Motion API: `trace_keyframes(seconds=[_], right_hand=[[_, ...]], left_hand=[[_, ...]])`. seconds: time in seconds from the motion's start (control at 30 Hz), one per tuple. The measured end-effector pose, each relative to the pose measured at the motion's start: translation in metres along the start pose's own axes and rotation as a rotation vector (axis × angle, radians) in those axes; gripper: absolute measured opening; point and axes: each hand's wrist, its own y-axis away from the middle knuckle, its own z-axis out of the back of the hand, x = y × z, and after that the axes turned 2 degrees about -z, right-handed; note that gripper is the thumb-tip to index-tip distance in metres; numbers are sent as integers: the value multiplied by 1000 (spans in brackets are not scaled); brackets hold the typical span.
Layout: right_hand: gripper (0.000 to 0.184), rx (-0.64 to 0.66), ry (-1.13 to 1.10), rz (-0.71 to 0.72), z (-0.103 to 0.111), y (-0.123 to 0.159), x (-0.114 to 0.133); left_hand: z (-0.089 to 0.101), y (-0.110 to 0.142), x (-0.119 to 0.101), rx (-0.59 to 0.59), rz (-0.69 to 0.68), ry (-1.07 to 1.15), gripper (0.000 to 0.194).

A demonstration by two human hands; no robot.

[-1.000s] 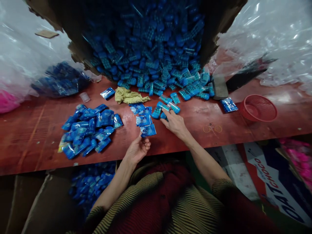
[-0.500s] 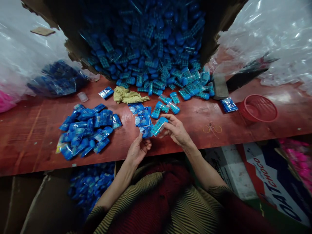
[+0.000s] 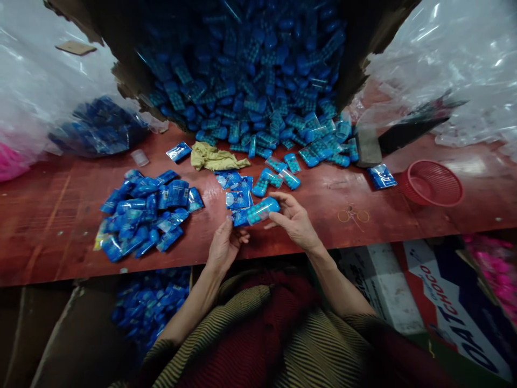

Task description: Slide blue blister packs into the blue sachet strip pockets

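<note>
Between thumb and fingers, my right hand (image 3: 298, 222) grips a clear capsule-shaped container (image 3: 262, 210) with a blue end and small teal balls inside. It lies nearly level, its clear end pointing left. My left hand (image 3: 223, 243) pinches the left edge of a blue printed sachet (image 3: 239, 218). The container's clear end meets or overlaps the sachet; whether it is inside the sachet's opening I cannot tell. Just beyond are flat blue sachets (image 3: 238, 199) and a few similar containers (image 3: 260, 186). Left of my hands lies a pile of filled blue sachets (image 3: 137, 213).
A torn carton (image 3: 351, 81) at the back spills many containers onto the red table (image 3: 323, 237). A yellow cloth (image 3: 216, 157), a small clear cup (image 3: 139, 157), a red basket (image 3: 432, 184) and rubber bands (image 3: 353, 215) lie about. Plastic bags flank the carton.
My right hand has turned the container from a steep tilt to nearly level, its clear end now at the sachet. My left hand has shifted slightly left, still pinching the sachet.
</note>
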Motion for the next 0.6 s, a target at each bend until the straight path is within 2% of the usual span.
trace_keyframes(seconds=[0.4, 0.5, 0.6], right_hand=[[43, -78, 71, 80, -9, 10, -2], [41, -64, 124, 108, -11, 14, -14], [41, -65, 231, 145, -10, 17, -36]], left_hand=[[-2, 2, -3, -3, -63, -14, 37], [-6, 2, -3, -21, -76, -15, 37], [-11, 2, -4, -4, -34, 52, 35]])
